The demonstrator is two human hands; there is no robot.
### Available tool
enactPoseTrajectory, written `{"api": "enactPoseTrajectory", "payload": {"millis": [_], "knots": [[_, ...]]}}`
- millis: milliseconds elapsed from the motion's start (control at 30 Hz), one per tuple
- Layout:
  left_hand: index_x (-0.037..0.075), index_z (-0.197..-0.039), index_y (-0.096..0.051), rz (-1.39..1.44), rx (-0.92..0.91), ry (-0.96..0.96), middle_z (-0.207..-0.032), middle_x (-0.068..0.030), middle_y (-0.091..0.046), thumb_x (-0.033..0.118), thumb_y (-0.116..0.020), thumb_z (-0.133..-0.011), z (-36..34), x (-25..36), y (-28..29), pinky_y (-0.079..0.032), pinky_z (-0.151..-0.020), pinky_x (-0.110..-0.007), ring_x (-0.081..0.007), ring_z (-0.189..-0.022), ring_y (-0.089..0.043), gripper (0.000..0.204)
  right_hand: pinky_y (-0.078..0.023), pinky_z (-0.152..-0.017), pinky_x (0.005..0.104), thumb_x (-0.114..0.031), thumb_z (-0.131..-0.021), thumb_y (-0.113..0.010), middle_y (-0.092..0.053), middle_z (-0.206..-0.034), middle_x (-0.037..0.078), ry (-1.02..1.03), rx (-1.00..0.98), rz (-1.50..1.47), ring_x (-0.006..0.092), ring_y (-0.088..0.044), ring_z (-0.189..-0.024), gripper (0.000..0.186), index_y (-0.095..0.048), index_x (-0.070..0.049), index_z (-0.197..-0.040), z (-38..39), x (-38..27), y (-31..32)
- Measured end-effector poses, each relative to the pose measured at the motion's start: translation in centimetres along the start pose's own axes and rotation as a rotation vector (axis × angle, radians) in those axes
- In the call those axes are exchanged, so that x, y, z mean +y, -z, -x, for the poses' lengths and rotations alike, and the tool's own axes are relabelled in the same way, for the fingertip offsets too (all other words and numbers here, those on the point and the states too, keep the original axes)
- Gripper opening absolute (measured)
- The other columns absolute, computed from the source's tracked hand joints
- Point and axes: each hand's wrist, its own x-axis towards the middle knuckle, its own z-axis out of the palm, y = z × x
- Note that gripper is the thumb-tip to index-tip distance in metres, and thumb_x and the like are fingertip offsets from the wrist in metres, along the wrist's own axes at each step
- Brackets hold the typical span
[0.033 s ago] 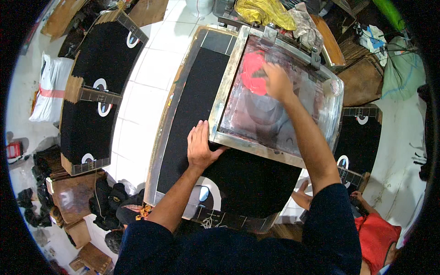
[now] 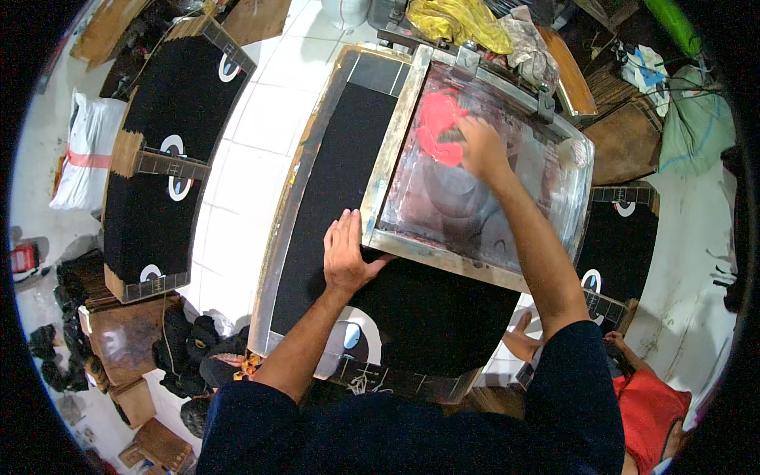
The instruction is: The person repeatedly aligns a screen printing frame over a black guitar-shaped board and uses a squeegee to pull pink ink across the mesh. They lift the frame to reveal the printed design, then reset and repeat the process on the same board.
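The framed screen (image 2: 397,142) sits aslant over black cloth (image 2: 443,317), its mesh (image 2: 495,229) smeared and glossy, bright pink ink (image 2: 438,119) pooled toward the top left. Left hand (image 2: 347,255) spread at the near corner; right hand (image 2: 481,150) curls by the ink, whether gripping anything, can't tell. Yellow cloth (image 2: 459,22) bunches beyond; the right forearm (image 2: 540,237) hides some mesh.

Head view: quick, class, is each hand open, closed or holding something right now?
Left hand: open, at the corner of the screen-printing frame.
Right hand: curled beside the pinkish-red ink; blurred, so whether it holds anything cannot be told.
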Motion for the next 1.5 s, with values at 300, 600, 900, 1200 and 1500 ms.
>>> {"api": "enactPoseTrajectory", "payload": {"millis": [300,600,900,1200,1500], "knots": [[-0.011,-0.150,-0.038,-0.064,0.001,-0.028,-0.145,-0.0304,-0.051,0.046,-0.094,-0.064,-1.1,-0.1,0.2,-0.036,-0.117,-0.054,-0.0407,-0.138,-0.049,0.117,-0.052,-0.088,0.0520,-0.003,-0.077,-0.064,-0.067,-0.108,0.017,0.031,0.273,0.072,0.0417,-0.063,-0.104,0.037,-0.064,-0.006,-0.114,-8.0,2.8,-0.5],[-0.012,-0.153,-0.031,0.122,0.060,-0.011,-0.153,-0.0319,-0.044,0.038,-0.095,-0.066,-1.4,0.0,0.5,-0.028,-0.124,-0.054,-0.0421,-0.147,-0.041,0.119,-0.048,-0.081,0.0508,-0.002,-0.076,-0.066,-0.063,-0.102,0.010,-0.066,0.108,0.160,0.0356,-0.062,-0.102,0.031,-0.061,-0.010,-0.106,3.0,-1.6,-0.5],[-0.002,-0.157,-0.033,0.365,0.068,0.052,-0.157,-0.0248,-0.045,0.030,-0.094,-0.072,-0.7,-1.2,-1.1,-0.045,-0.116,-0.046,-0.0377,-0.142,-0.051,0.109,-0.054,-0.084,0.0503,-0.004,-0.077,-0.069,-0.070,-0.106,0.013,0.036,0.180,0.083,0.0362,-0.067,-0.103,0.028,-0.068,-0.006,-0.105,0.6,-0.8,1.0],[0.004,-0.160,-0.032,0.396,0.089,0.009,-0.159,-0.0249,-0.042,0.034,-0.093,-0.074,-0.1,-1.7,-1.6,-0.051,-0.110,-0.045,-0.0386,-0.141,-0.050,0.110,-0.055,-0.086,0.0451,-0.005,-0.080,-0.076,-0.071,-0.107,0.020,-0.005,0.043,-0.073,0.0404,-0.070,-0.102,0.033,-0.069,-0.005,-0.112,0.4,-1.0,2.6],[0.004,-0.160,-0.032,0.378,0.079,0.008,-0.159,-0.0255,-0.041,0.038,-0.091,-0.076,0.0,-1.6,-1.5,-0.051,-0.110,-0.044,-0.0383,-0.142,-0.050,0.108,-0.055,-0.088,0.0497,-0.007,-0.077,-0.076,-0.070,-0.112,0.018,0.013,0.258,-0.065,0.0421,-0.067,-0.105,0.041,-0.068,-0.007,-0.118,-4.4,2.4,-0.3]]}}
